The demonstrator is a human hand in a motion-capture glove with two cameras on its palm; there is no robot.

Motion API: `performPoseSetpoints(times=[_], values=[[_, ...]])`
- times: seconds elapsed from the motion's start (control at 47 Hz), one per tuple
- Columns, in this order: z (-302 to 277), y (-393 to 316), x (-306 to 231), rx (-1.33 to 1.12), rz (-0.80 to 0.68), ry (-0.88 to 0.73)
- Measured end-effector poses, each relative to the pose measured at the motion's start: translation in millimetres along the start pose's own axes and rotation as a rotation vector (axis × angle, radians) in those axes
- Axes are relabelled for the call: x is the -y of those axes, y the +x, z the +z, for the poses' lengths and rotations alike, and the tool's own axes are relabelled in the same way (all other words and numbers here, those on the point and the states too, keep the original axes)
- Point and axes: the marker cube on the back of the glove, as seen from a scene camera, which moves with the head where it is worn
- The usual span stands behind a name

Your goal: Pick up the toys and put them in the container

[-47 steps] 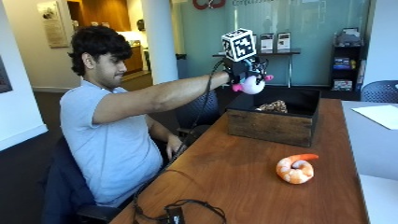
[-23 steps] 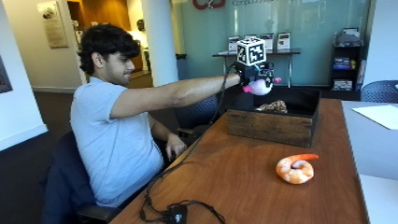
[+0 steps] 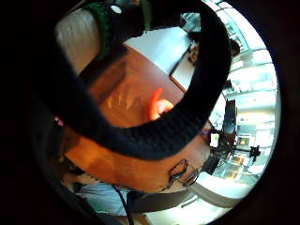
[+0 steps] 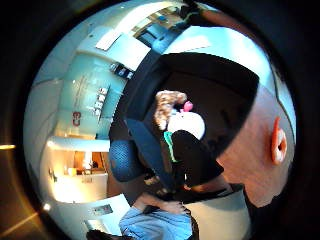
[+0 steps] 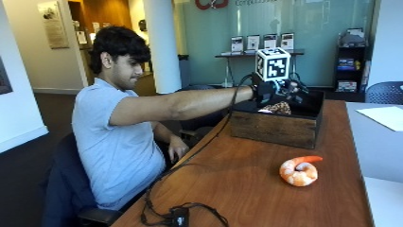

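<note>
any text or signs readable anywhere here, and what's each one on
Red letters on the glass wall: cut off by the picture's edge, unreadable.
Grey lettering on the glass wall beside them: too small and cropped to read.
Poster on the left wall: too blurred to read.
Framed cards on the shelf: too small to read.
Wooden crate and shrimp toy: no text.

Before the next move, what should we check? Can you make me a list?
1. Hand is above the box: ok.
2. White toy is over the inside of the box, not its edge: ok.
3. Grip on the white toy: cannot tell.
4. Room left in the box beside the brown toy: ok.
5. All toys put away: not ok, the shrimp lies on the table.
</note>
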Motion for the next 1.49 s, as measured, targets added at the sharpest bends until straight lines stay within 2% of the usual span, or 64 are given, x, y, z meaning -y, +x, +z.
performPoseSetpoints(times=[0.128, 0.341, 0.554, 0.66, 0.809, 0.915, 1.256, 1.384, 1.49], values=[[37, 75, 3, 0.006, 0.129, -0.077], [103, 174, -11, 0.033, 0.264, -0.197], [147, 202, -12, -0.022, 0.299, -0.223], [156, 204, -11, -0.104, 0.265, -0.107], [159, 210, -16, -0.122, 0.221, 0.048], [158, 215, -21, -0.042, 0.214, 0.082], [147, 214, -31, -0.008, 0.178, 0.171], [117, 203, -25, 0.039, 0.189, 0.232], [68, 173, -13, 0.073, 0.155, 0.297]])
